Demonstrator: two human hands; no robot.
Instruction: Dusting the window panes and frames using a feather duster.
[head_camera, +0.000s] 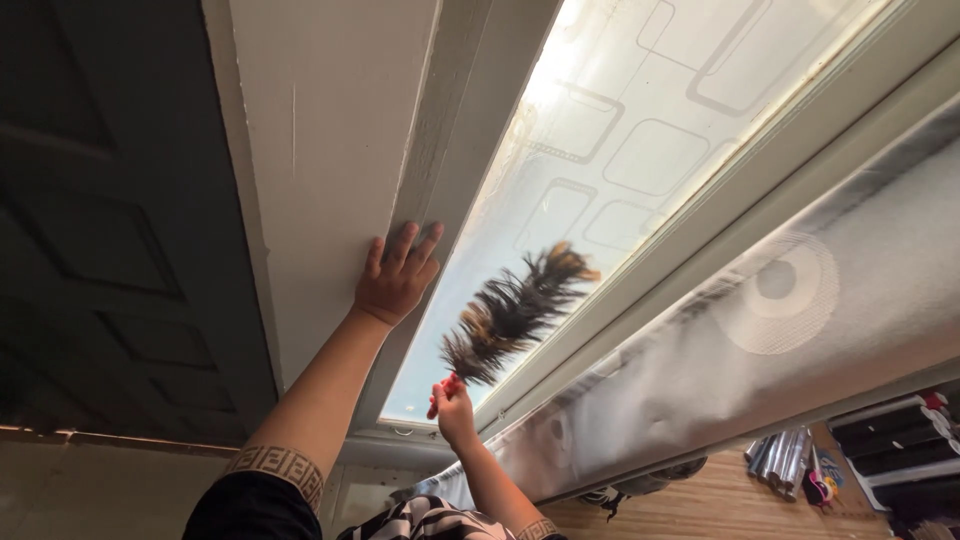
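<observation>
Left hand (395, 275) flat, fingers spread on white frame (330, 150); right hand (452, 405) fingers clamped on feather duster (515, 310). Best swept lightly along frosted pane (620, 130) beyond fingertips.

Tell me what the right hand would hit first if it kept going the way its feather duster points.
The right hand would probably first meet the frosted window pane with rounded-square patterns, which the brown feather duster already overlaps; depth is unclear.

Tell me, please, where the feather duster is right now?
In the head view, the feather duster is centre frame against the patterned window pane, held by its red handle in the right hand, right of the left hand.
</observation>
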